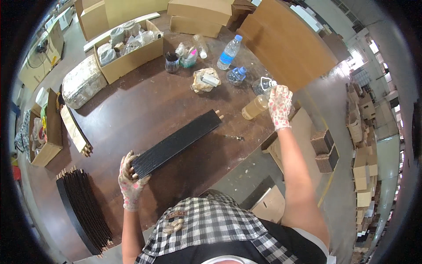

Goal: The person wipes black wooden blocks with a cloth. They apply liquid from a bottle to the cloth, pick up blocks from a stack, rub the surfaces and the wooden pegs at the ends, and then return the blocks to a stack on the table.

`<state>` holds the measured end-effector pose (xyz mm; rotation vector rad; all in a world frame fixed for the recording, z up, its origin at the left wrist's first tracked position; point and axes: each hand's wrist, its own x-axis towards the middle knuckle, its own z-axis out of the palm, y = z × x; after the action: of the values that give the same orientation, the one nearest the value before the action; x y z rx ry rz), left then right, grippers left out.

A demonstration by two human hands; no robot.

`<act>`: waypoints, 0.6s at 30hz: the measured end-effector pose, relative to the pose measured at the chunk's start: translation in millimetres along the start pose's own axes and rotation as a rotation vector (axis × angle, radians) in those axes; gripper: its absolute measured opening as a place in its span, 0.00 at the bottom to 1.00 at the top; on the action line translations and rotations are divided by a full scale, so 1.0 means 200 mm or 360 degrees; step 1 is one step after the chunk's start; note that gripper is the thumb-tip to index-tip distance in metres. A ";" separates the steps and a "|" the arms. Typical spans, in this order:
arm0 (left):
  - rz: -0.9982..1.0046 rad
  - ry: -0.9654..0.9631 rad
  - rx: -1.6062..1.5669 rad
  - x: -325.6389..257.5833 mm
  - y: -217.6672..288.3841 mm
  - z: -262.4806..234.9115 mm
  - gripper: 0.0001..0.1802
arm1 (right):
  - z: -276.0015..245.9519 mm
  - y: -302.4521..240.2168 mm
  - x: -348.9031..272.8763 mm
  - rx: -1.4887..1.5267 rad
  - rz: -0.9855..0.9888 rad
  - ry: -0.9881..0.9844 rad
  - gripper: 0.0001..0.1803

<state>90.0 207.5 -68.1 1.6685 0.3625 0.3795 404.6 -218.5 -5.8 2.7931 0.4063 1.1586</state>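
My left hand [132, 179], in a white glove with pink spots, is closed around the near left end of a long black board [176, 144]. Short wooden dowels stick out of both ends of this board, which slants up to the right over the table. At the table's right edge my right hand [280, 105], gloved the same way, closes on the upper part of a clear bottle [255, 108] with yellowish liquid. The fingers partly hide the bottle's neck. Just beyond it stands a clear jug [262, 84] with a white handle.
Several black boards with dowel ends [83, 211] stand in a row at the near left. Farther back are a wrapped bundle [83, 82], a cardboard box of bags [132, 57], a blue-capped water bottle [229, 53], a smaller bottle [236, 76] and crumpled paper [205, 80].
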 end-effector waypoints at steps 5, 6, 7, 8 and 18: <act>-0.0022 0.0012 0.0045 -0.02 0.00 -0.02 0.49 | -0.01 0.02 0.12 0.0200 0.0194 -0.0375 0.11; -0.0061 0.0000 0.0053 -0.02 0.00 -0.03 0.44 | -0.02 0.04 0.13 0.0155 0.0151 -0.0403 0.12; -0.0100 -0.0012 0.0061 -0.01 0.00 -0.03 0.39 | -0.01 0.05 0.13 0.0109 0.0108 -0.0432 0.13; -0.0101 -0.0012 0.0076 -0.01 0.00 -0.02 0.39 | -0.01 0.06 0.10 0.0121 0.0116 -0.0436 0.13; -0.0154 -0.0001 0.0112 -0.02 0.02 -0.02 0.46 | 0.06 0.18 -0.02 0.0410 0.0262 -0.0320 0.28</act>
<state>85.1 209.2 -64.2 1.7126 0.4591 0.2972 417.5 -254.8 -9.4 3.1826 0.3336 0.8946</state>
